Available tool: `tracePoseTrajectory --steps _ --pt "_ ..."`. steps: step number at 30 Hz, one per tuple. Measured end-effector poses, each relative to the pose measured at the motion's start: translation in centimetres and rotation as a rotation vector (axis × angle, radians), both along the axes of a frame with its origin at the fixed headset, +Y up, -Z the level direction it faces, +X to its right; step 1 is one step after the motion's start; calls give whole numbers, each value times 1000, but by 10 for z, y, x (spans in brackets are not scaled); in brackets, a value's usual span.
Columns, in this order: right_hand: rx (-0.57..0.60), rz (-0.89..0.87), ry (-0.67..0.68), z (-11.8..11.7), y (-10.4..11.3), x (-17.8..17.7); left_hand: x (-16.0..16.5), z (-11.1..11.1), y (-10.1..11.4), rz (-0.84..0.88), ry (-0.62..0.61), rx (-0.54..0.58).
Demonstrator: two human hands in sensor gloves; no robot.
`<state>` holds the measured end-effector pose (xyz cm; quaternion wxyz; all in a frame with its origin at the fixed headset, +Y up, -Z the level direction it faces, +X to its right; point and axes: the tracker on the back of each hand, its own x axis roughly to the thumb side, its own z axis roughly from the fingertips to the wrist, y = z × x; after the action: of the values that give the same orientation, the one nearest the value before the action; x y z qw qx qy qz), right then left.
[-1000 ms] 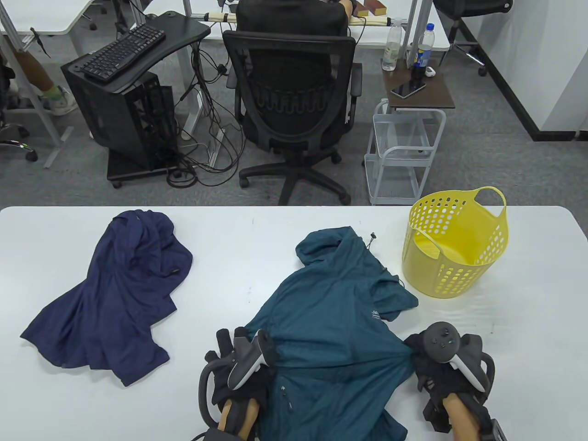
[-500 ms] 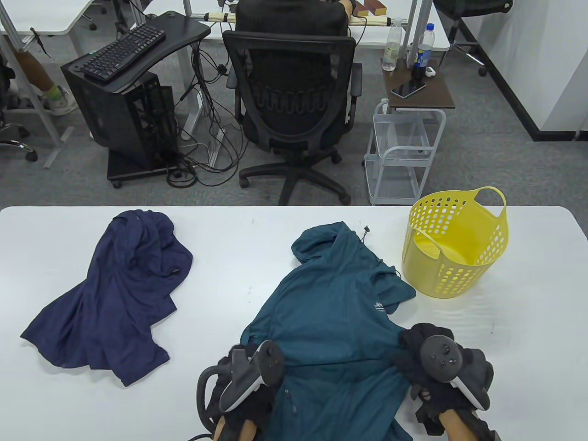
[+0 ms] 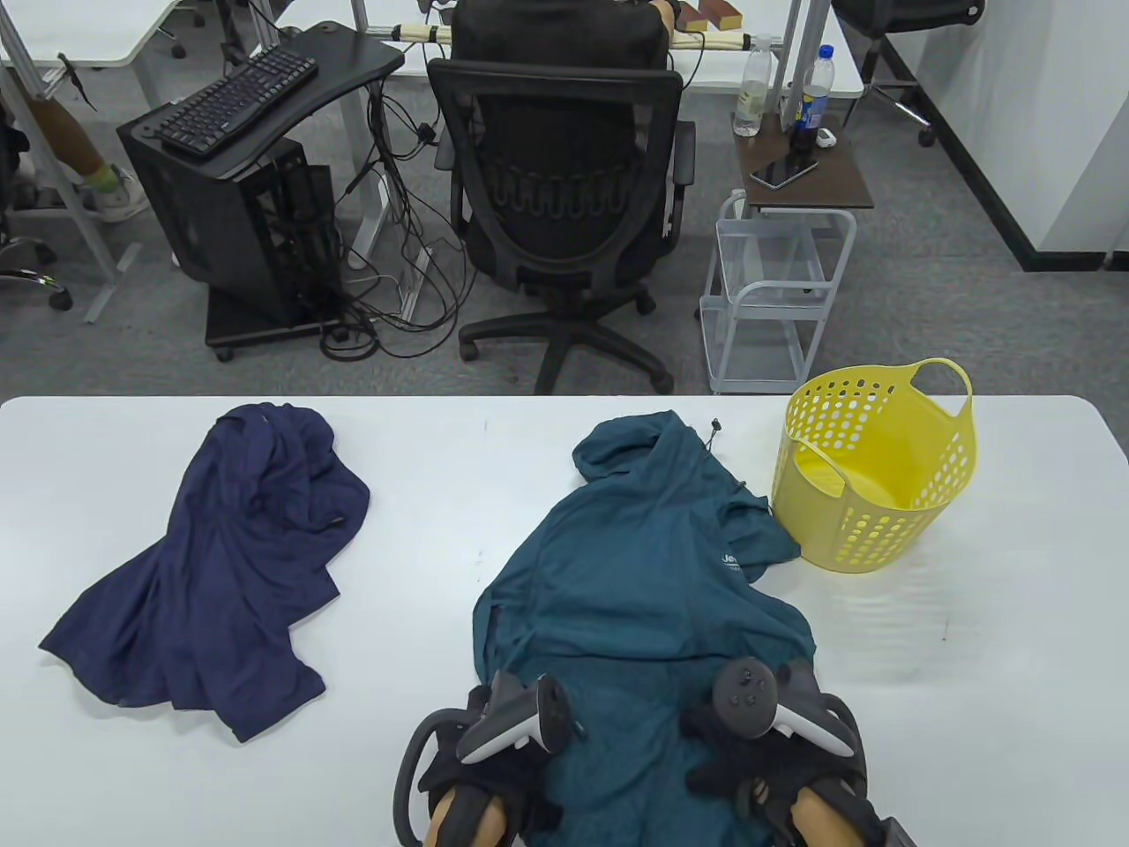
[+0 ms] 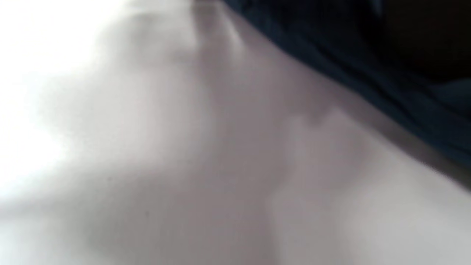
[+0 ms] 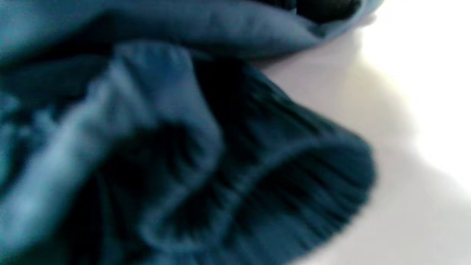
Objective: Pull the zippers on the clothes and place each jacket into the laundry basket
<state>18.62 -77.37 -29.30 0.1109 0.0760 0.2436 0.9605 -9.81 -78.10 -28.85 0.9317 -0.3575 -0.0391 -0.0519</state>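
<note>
Both hands, left hand [image 3: 494,768] and right hand [image 3: 758,759], are lying on the teal jacket [image 3: 644,565], their grip impossible to tell.

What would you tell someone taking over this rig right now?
Left hand and right hand both rest on the near part of the teal jacket; the trackers hide the fingers, so grip is unclear. The teal jacket lies on the table, its hood end beside the basket. The navy jacket lies at the table's left, untouched. The basket holds no jacket. Done: nothing binned; no zipper can be made out. Left: zip both jackets and put each in the basket.
</note>
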Motion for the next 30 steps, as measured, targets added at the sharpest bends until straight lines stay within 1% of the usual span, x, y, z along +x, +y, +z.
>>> tracePoseTrajectory --steps 1,3,6,8,10,11,13,15,17,18,20,21,22,23,24,25,26,28,30 --pt "3 -1 -19 -2 -1 4 -3 -3 0 12 15 15" --pt "15 10 -79 -7 -2 14 -10 -9 2 8 55 86" --pt "26 19 -109 -14 -2 32 -25 -14 5 21 124 183" --pt "21 -6 -122 -16 -3 42 -31 -17 4 37 151 188" --pt "33 -22 -141 -18 -3 50 -34 -18 3 56 161 201" --pt "54 -28 -148 -19 -3 53 -34 -19 3 51 167 228" --pt "110 -21 -160 -18 -3 57 -32 -20 5 7 138 305" --pt "102 -51 -141 -17 -1 57 -28 -18 7 1 93 267" --pt "100 -38 -138 -15 6 55 -23 -13 13 4 66 229" --pt "97 -20 -127 -13 13 54 -20 -8 20 16 37 184" --pt "49 41 -119 -8 23 50 -18 0 29 85 -1 136" --pt "47 65 -114 -6 27 48 -19 2 34 112 -11 146" --pt "63 75 -108 -3 34 45 -22 4 40 140 -10 176" --pt "109 64 -106 -1 43 40 -29 3 48 172 16 243" --pt "179 45 -104 1 55 32 -37 2 55 203 63 320" --pt "222 35 -100 3 62 26 -43 1 58 222 101 368" --pt "279 17 -95 4 73 15 -53 0 62 250 165 441" --pt "342 -12 -49 6 86 -9 -67 -2 64 276 251 527" --pt "372 -34 -4 4 95 -37 -77 -5 59 270 323 559"
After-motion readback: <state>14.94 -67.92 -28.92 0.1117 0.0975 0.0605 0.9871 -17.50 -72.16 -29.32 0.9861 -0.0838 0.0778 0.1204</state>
